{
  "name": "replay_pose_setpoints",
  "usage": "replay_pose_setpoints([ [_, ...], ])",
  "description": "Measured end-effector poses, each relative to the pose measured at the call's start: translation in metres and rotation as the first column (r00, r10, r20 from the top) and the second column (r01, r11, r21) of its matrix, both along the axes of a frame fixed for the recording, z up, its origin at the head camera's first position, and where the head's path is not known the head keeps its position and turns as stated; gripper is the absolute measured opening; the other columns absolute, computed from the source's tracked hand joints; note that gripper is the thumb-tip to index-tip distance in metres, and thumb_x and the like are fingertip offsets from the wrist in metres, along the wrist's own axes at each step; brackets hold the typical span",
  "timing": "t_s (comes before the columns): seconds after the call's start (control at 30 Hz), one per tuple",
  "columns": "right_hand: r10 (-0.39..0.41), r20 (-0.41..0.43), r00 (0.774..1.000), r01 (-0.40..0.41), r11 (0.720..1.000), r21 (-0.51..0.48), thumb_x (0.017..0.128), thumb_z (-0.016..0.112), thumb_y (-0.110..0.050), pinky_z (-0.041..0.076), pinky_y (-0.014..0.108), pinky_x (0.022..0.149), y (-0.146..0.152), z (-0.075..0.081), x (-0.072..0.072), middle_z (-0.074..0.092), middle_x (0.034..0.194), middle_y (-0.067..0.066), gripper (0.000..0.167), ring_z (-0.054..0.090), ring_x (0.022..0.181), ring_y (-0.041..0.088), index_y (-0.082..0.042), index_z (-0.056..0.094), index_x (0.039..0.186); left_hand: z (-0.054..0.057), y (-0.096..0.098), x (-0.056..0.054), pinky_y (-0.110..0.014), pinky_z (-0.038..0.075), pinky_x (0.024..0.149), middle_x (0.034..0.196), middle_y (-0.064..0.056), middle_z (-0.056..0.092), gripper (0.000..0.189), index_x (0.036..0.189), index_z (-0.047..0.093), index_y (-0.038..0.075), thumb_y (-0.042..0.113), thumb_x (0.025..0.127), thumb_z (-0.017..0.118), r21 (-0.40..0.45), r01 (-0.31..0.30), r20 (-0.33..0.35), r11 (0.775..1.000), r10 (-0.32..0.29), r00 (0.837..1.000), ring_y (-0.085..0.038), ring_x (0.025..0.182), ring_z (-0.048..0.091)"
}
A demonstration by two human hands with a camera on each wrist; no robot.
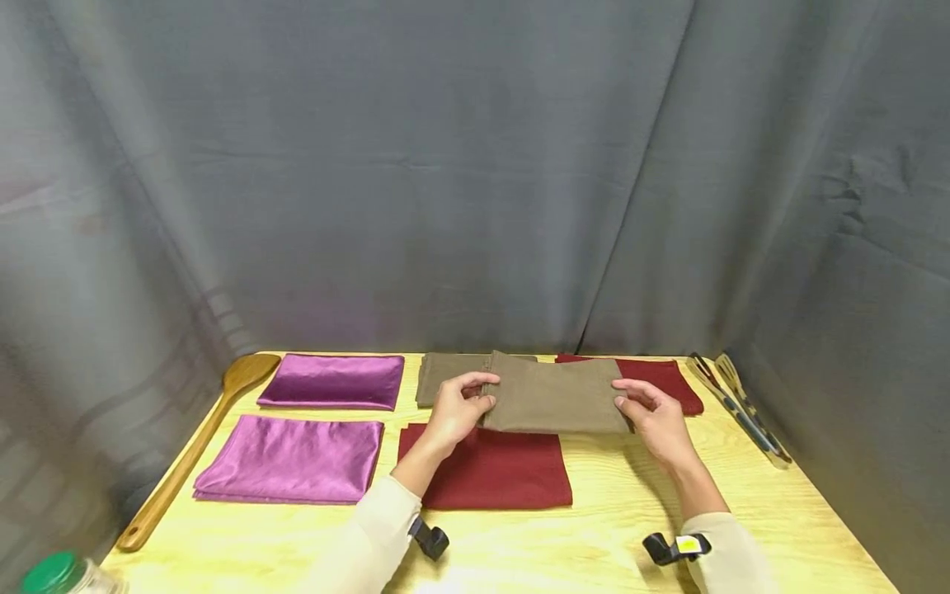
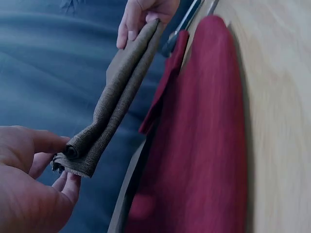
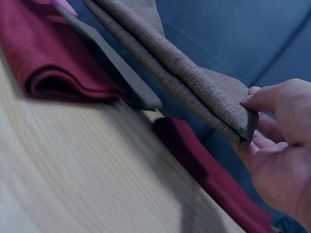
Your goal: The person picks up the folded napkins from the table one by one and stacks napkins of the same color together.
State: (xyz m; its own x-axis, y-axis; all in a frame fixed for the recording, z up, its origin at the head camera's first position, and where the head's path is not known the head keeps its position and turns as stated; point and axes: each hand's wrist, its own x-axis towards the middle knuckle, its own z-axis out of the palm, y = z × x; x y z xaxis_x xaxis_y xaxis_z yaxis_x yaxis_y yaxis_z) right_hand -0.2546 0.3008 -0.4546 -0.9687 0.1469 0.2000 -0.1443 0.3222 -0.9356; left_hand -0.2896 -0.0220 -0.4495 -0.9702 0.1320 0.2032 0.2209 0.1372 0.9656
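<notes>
Between both hands a folded grey-brown cloth (image 1: pixel 557 396) is held up off the table, level across my view. My left hand (image 1: pixel 456 411) pinches its left edge between thumb and fingers. At the opposite end, my right hand (image 1: pixel 656 419) grips the right edge the same way. In the left wrist view the folded layers of the cloth (image 2: pixel 116 102) show edge-on. Below it lies a folded dark red cloth (image 1: pixel 497 470). Behind it, partly covered in the head view, are another grey-brown cloth (image 1: pixel 441 375) and a second dark red cloth (image 1: pixel 660 384).
Two folded purple satin cloths lie at the left, one at the back (image 1: pixel 334 381), one nearer (image 1: pixel 293 459). A long wooden spoon (image 1: pixel 185 454) lies along the left edge. Metal tongs (image 1: pixel 745 408) rest at the right. A green-lidded jar (image 1: pixel 63 573) stands front left. Grey curtains (image 1: pixel 445 181) enclose the table.
</notes>
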Motion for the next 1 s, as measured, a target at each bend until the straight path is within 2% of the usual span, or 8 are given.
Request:
replay_pose_setpoints([
  [0.17,0.024,-0.005,1.000,-0.024,1.000,-0.010,0.099,0.068,-0.011,0.048,0.012,0.082,-0.019,0.002,-0.016,0.067,0.104,-0.023,0.036,0.056,0.102,-0.004,0.002,0.065,0.132,0.000,-0.018,-0.009,-0.018,0.044,0.072,0.102,-0.010,0.070,0.031,0.113,0.077,0.001,-0.007,0.083,0.071,0.028,-0.025,-0.010,0.999,0.026,1.000,-0.010,0.084,0.051],
  [0.3,0.040,-0.007,0.999,-0.040,0.998,-0.040,0.097,0.068,-0.007,0.048,0.013,0.081,-0.034,0.004,-0.028,0.068,0.104,-0.019,0.035,0.055,0.102,-0.001,0.004,0.065,0.131,0.001,-0.032,-0.018,-0.018,0.045,0.077,0.112,-0.017,0.072,0.033,0.116,0.076,0.000,-0.006,0.084,0.070,0.033,-0.047,-0.002,0.998,0.047,0.999,-0.010,0.088,0.054],
  [0.5,0.078,0.018,0.997,-0.077,0.996,-0.050,0.097,0.067,-0.005,0.048,0.014,0.078,-0.054,0.007,-0.047,0.068,0.111,-0.005,0.035,0.054,0.102,0.002,0.002,0.066,0.131,0.001,-0.053,-0.032,-0.020,0.045,0.085,0.121,-0.020,0.072,0.031,0.116,0.075,-0.002,-0.006,0.086,0.070,-0.001,-0.091,-0.007,0.996,0.091,0.996,-0.015,0.099,0.058],
  [0.67,0.088,0.043,0.995,-0.085,0.994,-0.066,0.096,0.068,-0.005,0.048,0.013,0.082,-0.067,0.004,-0.062,0.069,0.117,0.005,0.035,0.055,0.103,0.003,0.001,0.067,0.131,-0.001,-0.069,-0.047,-0.018,0.044,0.087,0.124,-0.023,0.071,0.033,0.120,0.073,-0.002,-0.007,0.088,0.069,-0.011,-0.092,0.041,0.996,0.093,0.995,-0.018,0.105,0.059],
  [0.77,0.086,0.049,0.995,-0.081,0.992,-0.092,0.095,0.068,-0.003,0.049,0.014,0.079,-0.074,0.002,-0.069,0.069,0.115,0.009,0.035,0.056,0.098,0.003,0.002,0.067,0.130,-0.003,-0.077,-0.054,-0.017,0.045,0.086,0.128,-0.025,0.069,0.035,0.124,0.071,-0.004,-0.007,0.089,0.068,-0.004,-0.079,0.067,0.997,0.080,0.995,-0.020,0.108,0.060],
  [0.87,0.088,0.054,0.995,-0.082,0.991,-0.105,0.094,0.068,-0.001,0.049,0.015,0.074,-0.080,0.000,-0.075,0.067,0.107,0.006,0.035,0.056,0.090,0.003,0.002,0.068,0.129,-0.005,-0.084,-0.059,-0.018,0.046,0.088,0.132,-0.025,0.068,0.036,0.125,0.070,-0.004,-0.006,0.090,0.067,-0.014,-0.079,0.087,0.997,0.080,0.993,-0.024,0.114,0.061],
  [1.0,0.084,0.067,0.994,-0.078,0.992,-0.100,0.094,0.067,0.000,0.047,0.016,0.070,-0.086,-0.003,-0.081,0.066,0.102,0.001,0.034,0.055,0.084,0.002,0.003,0.068,0.128,-0.006,-0.087,-0.062,-0.030,0.048,0.102,0.135,-0.024,0.067,0.036,0.126,0.070,-0.002,-0.004,0.091,0.067,-0.042,-0.095,0.111,0.995,0.100,0.989,-0.031,0.126,0.059],
])
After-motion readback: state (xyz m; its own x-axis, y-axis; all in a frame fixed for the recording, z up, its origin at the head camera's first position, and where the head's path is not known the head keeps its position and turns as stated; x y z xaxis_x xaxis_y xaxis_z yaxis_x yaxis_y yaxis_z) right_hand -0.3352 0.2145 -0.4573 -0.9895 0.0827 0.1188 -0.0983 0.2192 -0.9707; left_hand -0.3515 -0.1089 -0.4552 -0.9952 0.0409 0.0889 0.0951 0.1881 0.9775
